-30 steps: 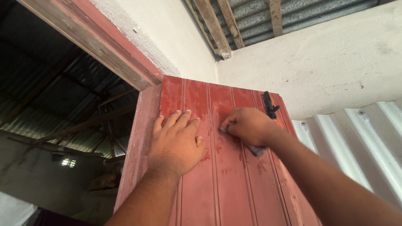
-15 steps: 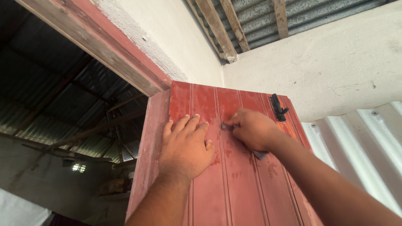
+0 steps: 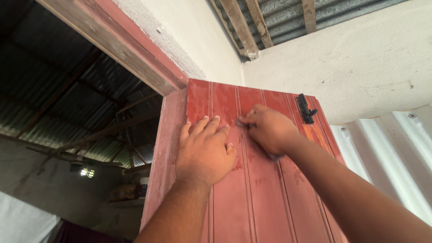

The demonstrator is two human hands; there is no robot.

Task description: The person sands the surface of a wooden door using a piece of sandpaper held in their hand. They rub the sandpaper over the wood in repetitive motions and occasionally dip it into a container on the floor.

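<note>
- The red grooved wooden door stands open against a white plastered wall.
- The left hand lies flat on the door's upper part, fingers spread.
- The right hand pinches a small grey cloth against the door.
- A black metal latch sits near the top corner.

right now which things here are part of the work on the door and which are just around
In use:
- red door, its paint worn in patches
- left hand, flat on the door
- right hand, pressing a small grey rubbing piece to the door

Just around:
- black latch at the door's top corner
- door frame
- corrugated metal sheet
- plastered wall
</note>
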